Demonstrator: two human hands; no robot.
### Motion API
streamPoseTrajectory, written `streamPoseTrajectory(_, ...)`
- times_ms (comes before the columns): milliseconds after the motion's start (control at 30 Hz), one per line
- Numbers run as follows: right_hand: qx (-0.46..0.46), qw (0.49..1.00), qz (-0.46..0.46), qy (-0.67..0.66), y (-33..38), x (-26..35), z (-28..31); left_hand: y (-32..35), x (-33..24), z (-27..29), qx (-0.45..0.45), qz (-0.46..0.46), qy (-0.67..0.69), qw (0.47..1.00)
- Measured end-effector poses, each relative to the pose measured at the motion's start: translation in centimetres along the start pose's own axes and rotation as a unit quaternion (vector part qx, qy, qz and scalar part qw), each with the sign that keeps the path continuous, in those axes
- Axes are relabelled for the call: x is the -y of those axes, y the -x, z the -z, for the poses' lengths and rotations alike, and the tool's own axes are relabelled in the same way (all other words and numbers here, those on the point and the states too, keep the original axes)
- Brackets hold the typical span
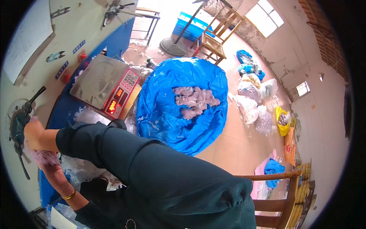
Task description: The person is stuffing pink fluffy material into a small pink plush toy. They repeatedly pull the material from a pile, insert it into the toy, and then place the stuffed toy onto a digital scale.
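At the far left, both my hands are close together at a dark metal clamp-like fixture with lever handles, mounted on a pale panel. My right hand reaches across from the right in a dark sleeve, its fingers bent and partly hidden against the fixture. Just below it, my left hand, with a gold bangle at the wrist, is partly covered by a tuft of pinkish-lilac fluffy material. The tuft lies between the two hands, and both grip it. Some of the same fluff shows above the right hand's fingers.
A scale with a lit red display stands beyond my right arm. Next to it gapes a large blue plastic bag holding lilac fluffy pieces. Wooden chairs, a fan stand and stuffed bags stand around.
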State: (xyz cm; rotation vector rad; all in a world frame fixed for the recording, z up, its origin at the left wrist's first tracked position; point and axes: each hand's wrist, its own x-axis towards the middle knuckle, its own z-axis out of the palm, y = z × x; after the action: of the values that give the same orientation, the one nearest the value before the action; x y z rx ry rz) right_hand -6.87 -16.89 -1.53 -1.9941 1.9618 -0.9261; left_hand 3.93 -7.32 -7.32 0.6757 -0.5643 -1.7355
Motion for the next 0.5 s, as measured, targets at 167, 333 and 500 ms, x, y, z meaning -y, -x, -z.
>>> streamPoseTrajectory(167,0.014,0.999,0.037,-0.003,3.3,-0.4,0.0,6.2,3.6,-1.5,0.010,-0.055,-0.080,0.995)
streamPoseTrajectory(333,0.091,0.993,0.031,0.074,7.1,1.4,2.8,6.5,2.6,1.9,-0.003,-0.212,-0.482,0.850)
streamPoseTrajectory(500,0.064,0.998,0.009,0.009,3.9,0.7,1.6,3.8,0.2,-2.3,-0.041,-0.237,-0.514,0.824)
